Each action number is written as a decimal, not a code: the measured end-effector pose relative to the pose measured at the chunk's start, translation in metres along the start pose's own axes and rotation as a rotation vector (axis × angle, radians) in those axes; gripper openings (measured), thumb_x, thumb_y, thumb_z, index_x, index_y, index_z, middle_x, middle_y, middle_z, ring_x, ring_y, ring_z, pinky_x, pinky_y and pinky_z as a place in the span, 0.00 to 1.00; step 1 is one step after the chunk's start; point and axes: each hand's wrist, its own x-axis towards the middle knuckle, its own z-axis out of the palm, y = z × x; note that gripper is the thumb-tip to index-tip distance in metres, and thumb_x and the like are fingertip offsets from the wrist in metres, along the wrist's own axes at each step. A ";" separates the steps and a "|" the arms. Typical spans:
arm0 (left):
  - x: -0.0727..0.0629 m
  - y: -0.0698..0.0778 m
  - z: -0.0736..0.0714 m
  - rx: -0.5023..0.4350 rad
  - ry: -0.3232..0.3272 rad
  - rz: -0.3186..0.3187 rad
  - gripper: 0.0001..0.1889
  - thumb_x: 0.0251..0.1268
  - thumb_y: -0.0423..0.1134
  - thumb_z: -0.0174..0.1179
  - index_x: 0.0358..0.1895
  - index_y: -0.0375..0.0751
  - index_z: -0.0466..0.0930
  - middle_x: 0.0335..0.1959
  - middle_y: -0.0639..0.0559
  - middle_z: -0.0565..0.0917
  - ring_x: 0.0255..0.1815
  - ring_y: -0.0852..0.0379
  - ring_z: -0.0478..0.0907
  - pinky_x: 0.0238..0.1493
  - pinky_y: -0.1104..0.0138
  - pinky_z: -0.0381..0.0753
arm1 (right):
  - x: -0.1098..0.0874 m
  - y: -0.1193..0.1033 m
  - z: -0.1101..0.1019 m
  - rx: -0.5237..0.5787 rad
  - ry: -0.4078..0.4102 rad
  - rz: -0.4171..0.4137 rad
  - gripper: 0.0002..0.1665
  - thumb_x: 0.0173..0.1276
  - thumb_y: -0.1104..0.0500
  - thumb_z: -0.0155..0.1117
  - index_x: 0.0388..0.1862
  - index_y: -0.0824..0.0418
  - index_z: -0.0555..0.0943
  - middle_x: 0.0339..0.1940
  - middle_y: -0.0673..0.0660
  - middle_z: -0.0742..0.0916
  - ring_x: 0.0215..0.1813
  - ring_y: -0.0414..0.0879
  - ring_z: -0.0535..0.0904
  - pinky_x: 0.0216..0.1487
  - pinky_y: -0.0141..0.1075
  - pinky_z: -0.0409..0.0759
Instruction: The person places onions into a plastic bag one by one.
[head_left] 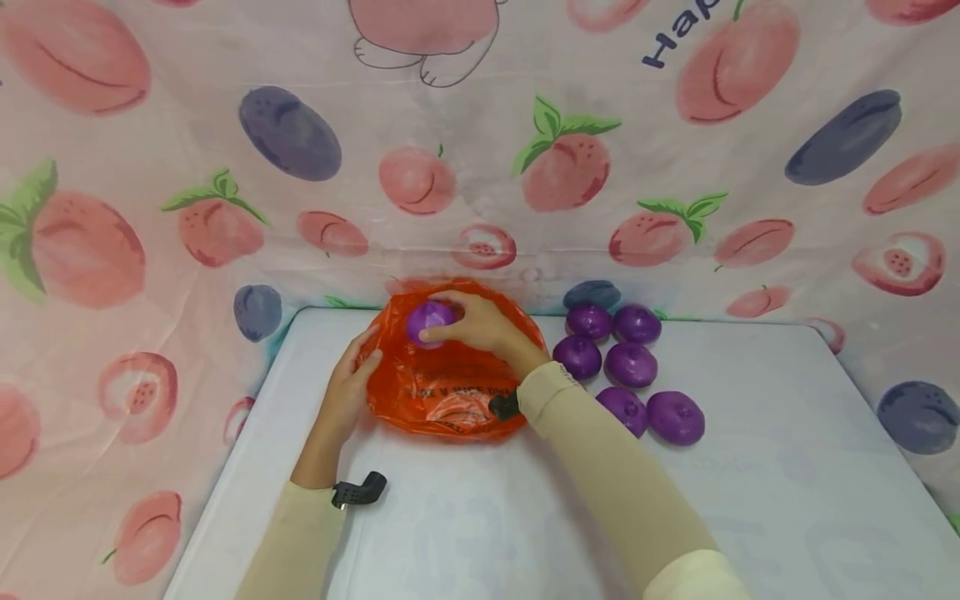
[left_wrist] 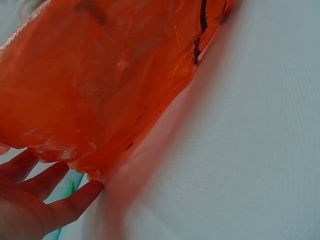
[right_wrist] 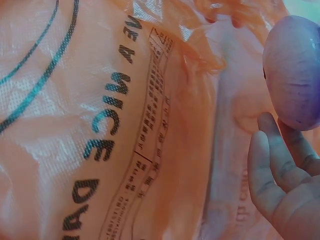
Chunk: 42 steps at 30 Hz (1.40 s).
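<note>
My right hand (head_left: 472, 321) grips a purple onion (head_left: 430, 322) between thumb and fingers, over the mouth of an orange-red plastic bag (head_left: 442, 417). In the right wrist view the same onion (right_wrist: 295, 72) looks pale and glossy, with fingertips against its lower side. The bag stands spread wide on the white table, printed with black lettering. At its left edge my left hand (head_left: 350, 379) touches the plastic with outstretched fingers. Up close in the left wrist view, the fingertips (left_wrist: 95, 187) lie right along the bag's edge (left_wrist: 92, 167).
Several more purple onions (head_left: 632, 365) stand in loose pairs on the table (head_left: 780, 467), right of the bag. A fruit-patterned cloth (head_left: 480, 200) hangs behind the table and down its left side. Each wrist wears a black camera mount (head_left: 360, 489).
</note>
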 end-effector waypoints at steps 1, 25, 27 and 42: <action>0.000 0.000 0.000 -0.003 -0.002 -0.001 0.29 0.81 0.53 0.48 0.80 0.62 0.58 0.82 0.58 0.59 0.83 0.50 0.54 0.80 0.45 0.60 | 0.001 0.001 0.001 -0.002 -0.006 0.004 0.51 0.50 0.30 0.79 0.73 0.39 0.73 0.71 0.46 0.77 0.70 0.49 0.74 0.68 0.50 0.79; 0.000 -0.002 -0.001 0.008 -0.005 0.011 0.28 0.81 0.53 0.48 0.80 0.64 0.58 0.83 0.60 0.57 0.84 0.50 0.53 0.79 0.46 0.62 | 0.021 0.022 0.033 -0.007 -0.073 0.011 0.49 0.59 0.42 0.79 0.77 0.48 0.70 0.74 0.55 0.76 0.73 0.55 0.72 0.75 0.52 0.71; 0.000 -0.003 -0.001 0.010 -0.002 0.013 0.29 0.80 0.54 0.49 0.80 0.64 0.58 0.83 0.60 0.57 0.84 0.50 0.53 0.79 0.46 0.62 | 0.023 0.026 0.036 -0.017 -0.073 0.015 0.49 0.59 0.41 0.79 0.77 0.48 0.69 0.75 0.55 0.76 0.74 0.55 0.72 0.76 0.52 0.71; 0.002 -0.005 -0.001 -0.024 -0.006 0.010 0.27 0.82 0.50 0.48 0.80 0.63 0.58 0.82 0.60 0.58 0.82 0.51 0.57 0.78 0.49 0.65 | 0.022 0.043 0.040 0.018 -0.079 0.067 0.50 0.61 0.42 0.77 0.79 0.48 0.66 0.75 0.57 0.75 0.74 0.58 0.71 0.75 0.54 0.71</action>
